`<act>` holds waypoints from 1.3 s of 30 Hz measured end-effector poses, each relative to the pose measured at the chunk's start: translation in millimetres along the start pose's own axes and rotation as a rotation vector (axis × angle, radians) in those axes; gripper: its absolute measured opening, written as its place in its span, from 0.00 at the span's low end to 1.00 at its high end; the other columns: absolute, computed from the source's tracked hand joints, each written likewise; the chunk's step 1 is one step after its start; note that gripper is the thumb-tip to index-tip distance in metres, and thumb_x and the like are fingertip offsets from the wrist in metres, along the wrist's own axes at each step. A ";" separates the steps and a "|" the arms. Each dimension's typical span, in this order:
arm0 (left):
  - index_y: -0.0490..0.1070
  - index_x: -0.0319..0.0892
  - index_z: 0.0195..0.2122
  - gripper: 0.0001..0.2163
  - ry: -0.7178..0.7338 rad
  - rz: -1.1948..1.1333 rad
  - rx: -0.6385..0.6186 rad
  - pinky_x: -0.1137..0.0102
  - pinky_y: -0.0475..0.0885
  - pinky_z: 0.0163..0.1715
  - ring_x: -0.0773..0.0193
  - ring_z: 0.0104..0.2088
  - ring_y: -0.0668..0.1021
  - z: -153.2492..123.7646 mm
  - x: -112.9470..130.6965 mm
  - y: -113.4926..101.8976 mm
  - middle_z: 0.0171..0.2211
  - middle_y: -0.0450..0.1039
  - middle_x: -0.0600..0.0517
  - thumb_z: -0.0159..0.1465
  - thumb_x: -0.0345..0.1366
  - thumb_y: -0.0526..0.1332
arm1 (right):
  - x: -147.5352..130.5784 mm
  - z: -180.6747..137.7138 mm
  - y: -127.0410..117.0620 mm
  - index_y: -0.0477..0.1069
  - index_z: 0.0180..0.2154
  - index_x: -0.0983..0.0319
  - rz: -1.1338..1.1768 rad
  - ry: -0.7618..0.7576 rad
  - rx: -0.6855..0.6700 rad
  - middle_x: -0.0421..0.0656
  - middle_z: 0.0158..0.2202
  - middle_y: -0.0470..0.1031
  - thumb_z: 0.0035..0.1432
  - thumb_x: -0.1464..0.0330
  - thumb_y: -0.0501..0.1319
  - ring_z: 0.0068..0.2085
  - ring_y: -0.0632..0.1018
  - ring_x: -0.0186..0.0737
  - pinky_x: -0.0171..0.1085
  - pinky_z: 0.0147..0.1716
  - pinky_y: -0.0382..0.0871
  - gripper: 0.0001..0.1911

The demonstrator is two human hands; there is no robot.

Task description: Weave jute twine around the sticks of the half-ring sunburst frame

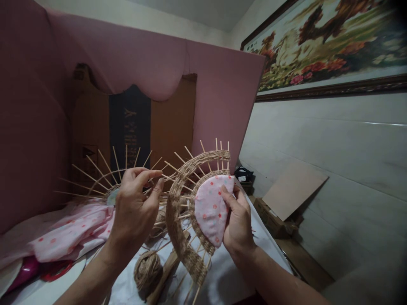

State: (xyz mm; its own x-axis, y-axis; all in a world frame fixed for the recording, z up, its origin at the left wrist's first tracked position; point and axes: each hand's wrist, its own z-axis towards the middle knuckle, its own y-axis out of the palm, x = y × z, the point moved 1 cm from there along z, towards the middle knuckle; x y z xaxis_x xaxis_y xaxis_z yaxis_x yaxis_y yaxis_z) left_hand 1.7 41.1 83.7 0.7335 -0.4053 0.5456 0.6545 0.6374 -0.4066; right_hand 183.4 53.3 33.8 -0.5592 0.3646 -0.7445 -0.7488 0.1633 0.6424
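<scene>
A half-round woven twine piece (pixel 174 199) on thin wooden sticks stands tilted in front of me. Its inner part is a pink padded cloth half-disc (pixel 208 203) with small red and teal marks. My right hand (pixel 238 216) grips this half-disc at its straight edge, thumb on the front. Beside the left rim, my left hand (pixel 136 199) has thumb and forefinger drawn together near the stick tips; what lies between them is too fine to make out. Behind it, a second fan of sticks (pixel 101 169) spreads out, partly hidden by the hand.
On the white-covered table (pixel 235 279) lie a ball of twine (pixel 148 271), a wooden strip (pixel 168 271), pink spotted cloth (pixel 76 233) and red-handled scissors (pixel 57 271). Cardboard (pixel 173 127) leans on the pink panel behind. Boxes and a board (pixel 294 188) stand by the right wall.
</scene>
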 end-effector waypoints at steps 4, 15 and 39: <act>0.74 0.42 0.38 0.07 0.035 0.021 -0.034 0.69 0.68 0.28 0.62 0.37 0.73 -0.3 -1.4 2.1 0.38 0.67 0.50 0.61 0.34 0.58 | -2.3 6.6 -2.2 0.68 0.42 0.60 -0.019 -0.046 0.033 0.38 0.34 0.73 0.47 0.66 0.66 0.33 0.74 0.35 0.36 0.38 0.69 0.18; 0.74 0.42 0.32 0.08 0.338 0.396 -0.012 0.64 0.67 0.32 0.56 0.34 0.71 -13.7 8.4 5.4 0.30 0.72 0.48 0.62 0.32 0.55 | 0.5 13.9 -7.8 0.68 0.42 0.61 -0.079 -0.112 0.042 0.40 0.36 0.73 0.47 0.65 0.66 0.34 0.74 0.35 0.39 0.43 0.67 0.20; 0.77 0.40 0.38 0.11 0.409 0.192 -0.123 0.65 0.68 0.32 0.59 0.32 0.71 -7.9 7.0 -10.3 0.28 0.72 0.48 0.62 0.30 0.54 | -13.2 36.3 -12.8 0.69 0.35 0.61 0.009 -0.050 0.057 0.35 0.29 0.73 0.44 0.67 0.66 0.29 0.73 0.31 0.31 0.32 0.69 0.13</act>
State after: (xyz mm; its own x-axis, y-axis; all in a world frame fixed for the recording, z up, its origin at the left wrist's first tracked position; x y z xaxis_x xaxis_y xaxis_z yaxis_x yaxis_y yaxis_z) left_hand 1.6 26.5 85.9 0.8392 -0.5285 0.1286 0.4988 0.6536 -0.5693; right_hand 213.3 79.7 42.0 -0.5464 0.4115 -0.7295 -0.7215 0.2110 0.6594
